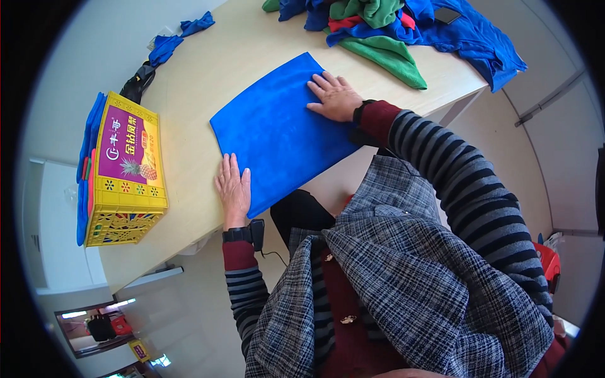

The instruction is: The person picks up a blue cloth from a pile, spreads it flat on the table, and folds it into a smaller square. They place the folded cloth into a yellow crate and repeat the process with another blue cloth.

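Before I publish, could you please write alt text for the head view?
A right hand lies flat on a blue cloth on a pale table, the left hand at the cloth's left edge; a yellow crate stands at left, blue, green and red cloths heaped at far right.

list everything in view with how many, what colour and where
table: one, pale wood, centre
cloth: one, blue, spread at the table's near edge
pile: cloths, count unclear, blue, green and red, table's far right
flat object: one, dark, on the pile
crate: one, yellow with purple panel, table's left
small cloths: two, blue, table's far left
black item: one, black, beside them
red thing: one, red, far right, partly hidden
coat: one, checked grey, lower centre
sleeves: two, striped grey-black, maroon cuffs, both arms
left hand: one, bare, cloth's left edge
right hand: one, bare, cloth's right side
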`<state>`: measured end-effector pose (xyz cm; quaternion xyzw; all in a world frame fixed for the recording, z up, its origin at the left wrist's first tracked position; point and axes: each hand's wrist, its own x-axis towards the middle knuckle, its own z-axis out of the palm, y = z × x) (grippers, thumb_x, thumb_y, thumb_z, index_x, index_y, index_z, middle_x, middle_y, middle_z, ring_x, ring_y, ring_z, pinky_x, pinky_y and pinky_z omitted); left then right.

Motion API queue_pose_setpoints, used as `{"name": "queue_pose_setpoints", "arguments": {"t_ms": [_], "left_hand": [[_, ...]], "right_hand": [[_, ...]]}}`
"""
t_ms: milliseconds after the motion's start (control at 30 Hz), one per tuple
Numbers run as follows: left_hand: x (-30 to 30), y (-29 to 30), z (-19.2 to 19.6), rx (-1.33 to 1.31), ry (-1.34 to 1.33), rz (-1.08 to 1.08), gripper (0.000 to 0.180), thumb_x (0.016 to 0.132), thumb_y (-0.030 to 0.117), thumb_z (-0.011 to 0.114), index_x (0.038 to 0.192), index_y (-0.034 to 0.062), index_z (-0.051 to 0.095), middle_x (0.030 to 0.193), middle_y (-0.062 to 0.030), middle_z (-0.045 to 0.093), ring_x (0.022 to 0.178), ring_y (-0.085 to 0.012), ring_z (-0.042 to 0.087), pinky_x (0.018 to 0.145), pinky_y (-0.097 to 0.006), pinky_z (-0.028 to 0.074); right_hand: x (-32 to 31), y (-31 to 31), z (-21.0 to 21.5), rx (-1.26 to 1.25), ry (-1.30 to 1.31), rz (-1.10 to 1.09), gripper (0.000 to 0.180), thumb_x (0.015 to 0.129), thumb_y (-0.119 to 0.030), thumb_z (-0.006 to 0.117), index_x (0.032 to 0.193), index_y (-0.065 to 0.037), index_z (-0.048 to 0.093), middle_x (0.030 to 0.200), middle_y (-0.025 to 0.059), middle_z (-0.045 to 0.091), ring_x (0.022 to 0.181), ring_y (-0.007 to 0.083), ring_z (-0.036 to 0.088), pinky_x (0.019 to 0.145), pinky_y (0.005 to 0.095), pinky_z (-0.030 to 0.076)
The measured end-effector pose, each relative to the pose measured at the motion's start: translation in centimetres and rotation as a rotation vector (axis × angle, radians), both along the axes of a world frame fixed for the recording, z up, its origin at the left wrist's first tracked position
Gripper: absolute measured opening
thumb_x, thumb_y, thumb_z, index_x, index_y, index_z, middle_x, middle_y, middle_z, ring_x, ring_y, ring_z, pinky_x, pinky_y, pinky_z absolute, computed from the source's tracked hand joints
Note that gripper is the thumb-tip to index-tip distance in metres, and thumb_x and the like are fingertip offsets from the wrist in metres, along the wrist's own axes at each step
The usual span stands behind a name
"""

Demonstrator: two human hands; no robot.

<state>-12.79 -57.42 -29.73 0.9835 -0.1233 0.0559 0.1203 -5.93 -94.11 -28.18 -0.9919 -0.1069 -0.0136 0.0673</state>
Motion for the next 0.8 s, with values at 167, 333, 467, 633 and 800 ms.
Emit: {"name": "queue_pose_setpoints", "arguments": {"t_ms": [167, 333, 467, 633, 800], "left_hand": [[-0.1, 0.3, 0.7, 0.007, 0.049, -0.028, 0.066, 0.107, 0.048, 0.036, 0.16, 0.01, 0.027, 0.168, -0.0135, 0.023, 0.155, -0.0325, 0.018, 0.124, -0.054, 0.012], [2.4, -0.9, 2.9, 0.096, 0.011, -0.067, 0.065, 0.107, 0.047, 0.038, 0.159, 0.0094, 0.029, 0.166, -0.0158, 0.025, 0.154, -0.0339, 0.021, 0.123, -0.051, 0.017], [7.0, -2.6, 2.5, 0.078, -0.02, -0.145, 0.069, 0.106, 0.053, 0.037, 0.16, 0.0114, 0.029, 0.167, -0.015, 0.023, 0.155, -0.0342, 0.016, 0.123, -0.057, 0.015], [9.6, -3.3, 1.0, 0.147, 0.071, -0.053, 0.068, 0.106, 0.054, 0.037, 0.16, 0.0126, 0.029, 0.168, -0.0148, 0.022, 0.156, -0.0337, 0.015, 0.124, -0.054, 0.014], [9.9, -2.8, 0.0, 0.058, 0.03, -0.075, 0.068, 0.106, 0.053, 0.035, 0.161, 0.0138, 0.028, 0.168, -0.014, 0.021, 0.156, -0.0331, 0.014, 0.125, -0.053, 0.012]], "right_hand": [[0.9, -2.2, 2.0, -0.021, 0.095, -0.083, 0.075, 0.103, -0.062, 0.037, 0.16, -0.015, 0.03, 0.168, 0.0113, 0.024, 0.156, 0.0354, 0.016, 0.125, 0.053, 0.012], [1.6, 3.1, 3.6, 0.046, 0.068, 0.009, 0.073, 0.102, -0.059, 0.039, 0.16, -0.014, 0.031, 0.166, 0.0123, 0.027, 0.155, 0.0383, 0.017, 0.123, 0.0569, 0.016], [2.5, 11.5, 2.9, 0.11, 0.059, 0.177, 0.073, 0.102, -0.06, 0.038, 0.159, -0.015, 0.033, 0.167, 0.011, 0.026, 0.155, 0.0369, 0.017, 0.124, 0.0549, 0.014], [4.5, 11.2, 1.3, 0.079, 0.072, 0.185, 0.073, 0.103, -0.061, 0.034, 0.161, -0.017, 0.03, 0.168, 0.01, 0.024, 0.156, 0.034, 0.017, 0.125, 0.0525, 0.014], [8.2, 1.7, 0.0, 0.089, -0.022, -0.068, 0.073, 0.102, -0.061, 0.036, 0.159, -0.017, 0.033, 0.167, 0.0094, 0.027, 0.156, 0.0333, 0.018, 0.125, 0.0506, 0.015]]}}
